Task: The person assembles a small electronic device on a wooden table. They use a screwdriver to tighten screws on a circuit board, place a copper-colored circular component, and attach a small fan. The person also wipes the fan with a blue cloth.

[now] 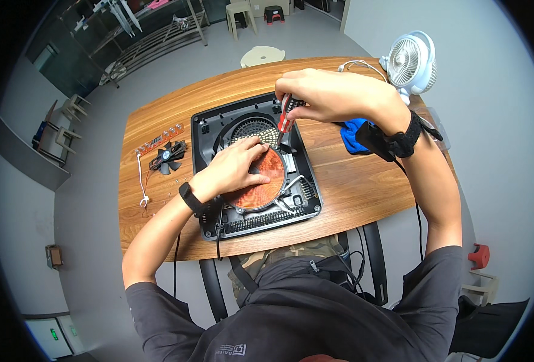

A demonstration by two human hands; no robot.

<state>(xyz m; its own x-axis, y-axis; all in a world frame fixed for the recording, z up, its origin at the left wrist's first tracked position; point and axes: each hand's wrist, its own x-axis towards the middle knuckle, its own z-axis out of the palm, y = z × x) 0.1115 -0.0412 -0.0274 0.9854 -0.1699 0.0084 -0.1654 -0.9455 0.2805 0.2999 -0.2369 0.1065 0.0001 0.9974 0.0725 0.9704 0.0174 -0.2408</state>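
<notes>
An induction cooker's black lower housing point(208, 218) lies opened on the table, with a round copper coil point(260, 192) inside it. My left hand point(234, 168) rests on the coil, fingers stretched out over its upper left part. A red-handled screwdriver point(286, 122) is gripped in my right hand point(315, 95), tilted with its shaft pointing down beside the coil's upper right edge. Whatever its tip touches is too small to make out. Beyond the coil shows a round black vent grille point(254, 125). A white wire point(292, 192) loops at the coil's lower right.
Left of the housing lie a small black fan point(169, 158) and a narrow orange circuit board point(159, 140) with a white cable. A blue cloth point(354, 136) is on the wooden table point(363, 187) at right. A desk fan point(407, 60) stands at the far right corner.
</notes>
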